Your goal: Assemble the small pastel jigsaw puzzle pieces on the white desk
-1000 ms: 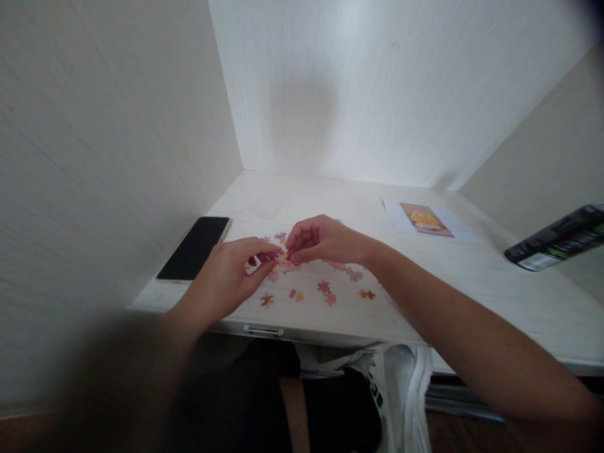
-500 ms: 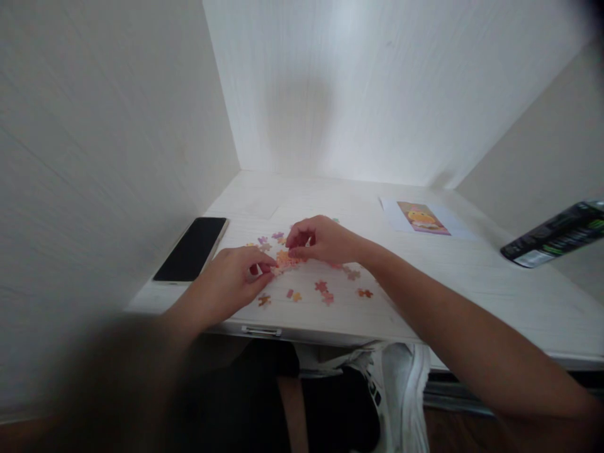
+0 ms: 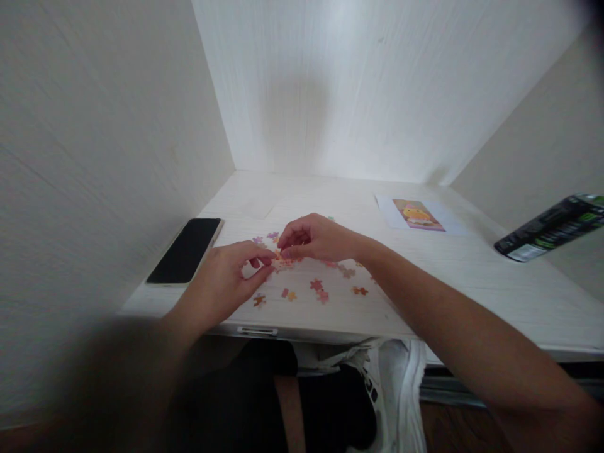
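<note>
Joined jigsaw puzzle pieces in orange and pink lie on the white desk, partly hidden by my fingers. My left hand is closed at their left edge, thumb and fingertips pinching a puzzle piece there. From the right, my right hand bends over the top of the cluster, its thumb and fingers closed on a piece that they mostly cover. Around both hands lie loose pieces: a red one, a pink one, a brown one and a purple one.
A phone with a dark screen lies at the left by the side wall. On the right is a sheet with a printed picture, and farther right a black can. The desk's front edge has a metal handle.
My right hand has moved slightly left and its fingertips are now closer to my left hand's. The whole view has shifted a little. Loose pieces stay where they were.
</note>
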Demonstrator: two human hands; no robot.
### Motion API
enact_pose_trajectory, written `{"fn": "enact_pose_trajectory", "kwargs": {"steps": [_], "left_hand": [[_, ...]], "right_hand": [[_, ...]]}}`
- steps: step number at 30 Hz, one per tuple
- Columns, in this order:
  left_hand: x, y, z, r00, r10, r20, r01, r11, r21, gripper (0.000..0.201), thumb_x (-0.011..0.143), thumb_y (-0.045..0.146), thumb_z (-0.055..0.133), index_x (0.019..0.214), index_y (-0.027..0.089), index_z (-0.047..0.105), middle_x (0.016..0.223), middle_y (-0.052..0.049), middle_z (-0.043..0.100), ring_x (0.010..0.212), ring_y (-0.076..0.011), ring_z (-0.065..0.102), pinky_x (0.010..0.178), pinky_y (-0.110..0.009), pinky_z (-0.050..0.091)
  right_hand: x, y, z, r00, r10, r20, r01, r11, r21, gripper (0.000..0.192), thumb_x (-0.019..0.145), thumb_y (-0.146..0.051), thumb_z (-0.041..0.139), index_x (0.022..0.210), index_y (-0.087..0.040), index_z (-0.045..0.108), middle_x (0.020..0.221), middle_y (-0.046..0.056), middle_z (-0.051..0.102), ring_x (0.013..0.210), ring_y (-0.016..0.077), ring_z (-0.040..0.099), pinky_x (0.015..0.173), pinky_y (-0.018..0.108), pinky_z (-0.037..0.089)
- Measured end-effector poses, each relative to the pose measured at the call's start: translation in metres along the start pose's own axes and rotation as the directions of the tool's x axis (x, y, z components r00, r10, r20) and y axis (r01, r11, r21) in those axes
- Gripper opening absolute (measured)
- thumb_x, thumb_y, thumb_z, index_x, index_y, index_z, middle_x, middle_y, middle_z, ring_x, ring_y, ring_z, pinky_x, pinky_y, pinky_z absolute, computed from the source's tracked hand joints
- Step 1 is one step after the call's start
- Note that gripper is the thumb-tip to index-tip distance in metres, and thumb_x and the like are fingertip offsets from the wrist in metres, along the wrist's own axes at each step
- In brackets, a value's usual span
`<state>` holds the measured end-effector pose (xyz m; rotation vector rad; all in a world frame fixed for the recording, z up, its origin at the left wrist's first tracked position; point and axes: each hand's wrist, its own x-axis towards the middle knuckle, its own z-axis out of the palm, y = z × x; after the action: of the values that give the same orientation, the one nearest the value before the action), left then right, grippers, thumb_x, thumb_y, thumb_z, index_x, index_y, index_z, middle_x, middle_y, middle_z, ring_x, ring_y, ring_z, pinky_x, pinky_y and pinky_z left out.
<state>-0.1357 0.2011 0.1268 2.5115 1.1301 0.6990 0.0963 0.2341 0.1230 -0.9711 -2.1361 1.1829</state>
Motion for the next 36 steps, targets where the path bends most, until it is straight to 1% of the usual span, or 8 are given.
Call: {"fn": "enact_pose_trajectory", "kwargs": {"steps": [2,4,8,12,15,17,32,36], "left_hand": [[0.000,0.002,0.002,0.999,0.009,-0.040,-0.010,1.000,-0.011,0.021,0.088,0.035,0.061,0.100,0.023,0.073,0.094,-0.001,0.074,0.081,-0.0169,0.066,0.079,-0.029,0.051],[-0.001,0.003,0.005,0.997,0.021,-0.076,-0.022,1.000,-0.012,0.021,0.089,0.036,0.061,0.101,0.024,0.073,0.096,-0.002,0.074,0.083,-0.0172,0.066,0.080,-0.030,0.051],[0.000,0.004,0.011,0.991,0.044,-0.125,-0.045,0.999,0.000,0.029,0.089,0.040,0.062,0.108,0.021,0.070,0.105,-0.006,0.073,0.094,-0.0205,0.066,0.087,-0.034,0.051],[0.001,0.001,0.017,0.994,0.110,-0.005,-0.110,0.993,0.048,0.030,0.093,0.038,0.056,0.113,0.021,0.071,0.122,-0.007,0.069,0.115,-0.0244,0.060,0.103,-0.043,0.046],[0.000,-0.004,0.024,0.981,0.166,0.102,-0.175,0.981,0.087,0.032,0.096,0.034,0.050,0.119,0.023,0.069,0.133,-0.006,0.063,0.124,-0.0248,0.056,0.108,-0.046,0.042],[0.000,-0.006,0.028,0.974,0.185,0.132,-0.199,0.975,0.101,0.034,0.097,0.033,0.048,0.122,0.022,0.067,0.135,-0.006,0.062,0.125,-0.0245,0.055,0.110,-0.046,0.040],[0.001,-0.009,0.031,0.970,0.216,0.113,-0.227,0.969,0.098,0.032,0.095,0.032,0.051,0.120,0.022,0.069,0.130,-0.008,0.065,0.120,-0.0258,0.058,0.107,-0.047,0.042],[0.001,-0.007,0.030,0.969,0.213,0.126,-0.227,0.968,0.110,0.032,0.096,0.033,0.050,0.118,0.021,0.069,0.129,-0.008,0.065,0.121,-0.0258,0.057,0.108,-0.047,0.041]], "right_hand": [[0.000,-0.001,0.001,0.999,0.012,0.042,-0.017,0.995,0.102,0.022,0.079,-0.031,0.072,0.092,-0.014,0.066,0.081,0.004,0.071,0.073,0.0117,0.064,0.066,0.025,0.050],[-0.001,-0.002,0.001,0.998,0.019,0.055,-0.026,0.990,0.136,0.020,0.078,-0.028,0.072,0.089,-0.014,0.065,0.078,0.003,0.070,0.071,0.0109,0.063,0.063,0.023,0.049],[-0.006,-0.006,-0.008,0.996,0.067,0.059,-0.069,0.997,0.028,0.013,0.078,-0.023,0.069,0.085,-0.014,0.061,0.070,-0.002,0.064,0.060,0.0075,0.056,0.053,0.019,0.042],[-0.010,-0.006,-0.019,0.982,0.155,0.109,-0.131,0.971,-0.200,0.007,0.077,-0.020,0.067,0.080,-0.015,0.061,0.063,-0.004,0.059,0.053,0.0069,0.050,0.049,0.020,0.038],[-0.010,-0.004,-0.020,0.981,0.156,0.120,-0.111,0.942,-0.317,0.005,0.077,-0.017,0.064,0.082,-0.015,0.064,0.065,-0.002,0.060,0.056,0.0081,0.052,0.052,0.022,0.038],[-0.009,-0.003,-0.018,0.980,0.150,0.128,-0.095,0.928,-0.359,0.006,0.078,-0.016,0.062,0.083,-0.015,0.066,0.066,-0.002,0.061,0.057,0.0084,0.052,0.053,0.022,0.037],[-0.010,-0.004,-0.015,0.980,0.149,0.132,-0.071,0.881,-0.469,0.014,0.079,-0.022,0.063,0.088,-0.017,0.071,0.075,0.002,0.067,0.062,0.0103,0.054,0.057,0.024,0.039],[-0.011,-0.006,-0.015,0.972,0.173,0.158,-0.083,0.883,-0.462,0.028,0.072,-0.031,0.074,0.096,-0.018,0.072,0.077,0.001,0.068,0.064,0.0111,0.056,0.057,0.024,0.039]]}}
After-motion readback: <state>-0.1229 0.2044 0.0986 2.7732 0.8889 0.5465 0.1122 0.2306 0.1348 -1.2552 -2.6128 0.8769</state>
